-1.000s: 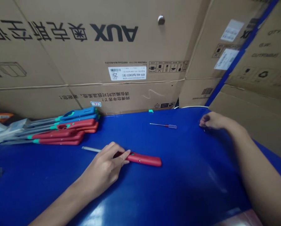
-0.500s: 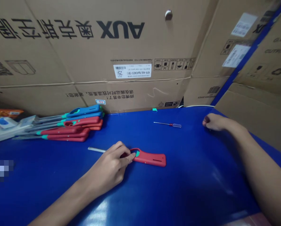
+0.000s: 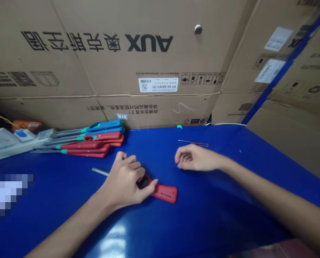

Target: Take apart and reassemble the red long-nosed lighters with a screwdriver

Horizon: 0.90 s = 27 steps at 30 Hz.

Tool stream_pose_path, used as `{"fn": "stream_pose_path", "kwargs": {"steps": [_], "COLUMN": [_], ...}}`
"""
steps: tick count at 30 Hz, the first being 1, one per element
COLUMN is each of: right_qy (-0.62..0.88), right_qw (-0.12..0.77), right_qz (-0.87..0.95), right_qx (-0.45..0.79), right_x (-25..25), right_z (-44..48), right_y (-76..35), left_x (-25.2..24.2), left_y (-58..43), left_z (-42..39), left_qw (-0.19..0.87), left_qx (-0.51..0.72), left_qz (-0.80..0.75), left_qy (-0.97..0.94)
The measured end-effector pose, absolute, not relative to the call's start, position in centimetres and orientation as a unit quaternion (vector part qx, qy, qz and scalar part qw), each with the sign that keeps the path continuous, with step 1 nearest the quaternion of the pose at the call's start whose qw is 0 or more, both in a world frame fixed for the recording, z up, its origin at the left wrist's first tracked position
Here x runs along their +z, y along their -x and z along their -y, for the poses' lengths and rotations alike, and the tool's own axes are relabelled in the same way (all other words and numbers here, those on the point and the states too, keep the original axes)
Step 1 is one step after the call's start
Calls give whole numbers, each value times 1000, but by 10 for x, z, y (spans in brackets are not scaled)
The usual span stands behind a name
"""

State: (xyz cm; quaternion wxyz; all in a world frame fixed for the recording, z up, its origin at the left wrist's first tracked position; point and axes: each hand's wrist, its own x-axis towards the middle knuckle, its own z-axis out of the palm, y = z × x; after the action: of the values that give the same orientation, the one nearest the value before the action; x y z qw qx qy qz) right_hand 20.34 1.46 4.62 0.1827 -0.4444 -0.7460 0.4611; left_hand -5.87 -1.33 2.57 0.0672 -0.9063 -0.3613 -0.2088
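Observation:
My left hand [image 3: 127,181] lies over a red long-necked gas lighter [image 3: 165,193] on the blue table. Its thumb rests along the handle and its curled fingers are around the trigger area, which they partly hide. The metal neck [image 3: 100,172] sticks out to the left beyond the hand. My right hand [image 3: 193,157] hovers to the right of the lighter, fingers curled in loosely, with nothing visible in them. Just behind it lies a thin screwdriver [image 3: 200,144] with a clear and red handle, partly covered by the hand.
Several red and blue lighters [image 3: 103,138] are piled at the back left, beside a white power strip [image 3: 23,145] and an orange packet [image 3: 27,125]. A small green piece [image 3: 179,126] lies by the cardboard wall [image 3: 149,118]. A tiny pale speck [image 3: 240,151] sits at right.
My right hand has come left from the table's right side toward the lighter. The lighter has turned slightly under my left hand, its handle end nearer me. The view has shifted a little.

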Motion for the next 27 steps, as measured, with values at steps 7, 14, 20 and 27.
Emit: {"fn": "stream_pose_path", "kwargs": {"steps": [7,14,20,27], "right_qy": [417,418,346,306], "right_qw": [229,292,310,248], "right_qz": [711,765,858,910], "right_qx": [518,393,217,132], "right_x": [21,18,8,5], "right_z": [3,17,21,25], "right_y": [-168,-181,-184,-180], "left_x": [18,-1,-3,-1], "left_y": [50,44,45,44], "left_z": [26,22,20,20], "left_qw": [-115,-100,-88,-69], "left_qx": [-169,-154,-169,-170], "left_qz": [283,367,384,379], "left_qy": [937,912,903,907]}}
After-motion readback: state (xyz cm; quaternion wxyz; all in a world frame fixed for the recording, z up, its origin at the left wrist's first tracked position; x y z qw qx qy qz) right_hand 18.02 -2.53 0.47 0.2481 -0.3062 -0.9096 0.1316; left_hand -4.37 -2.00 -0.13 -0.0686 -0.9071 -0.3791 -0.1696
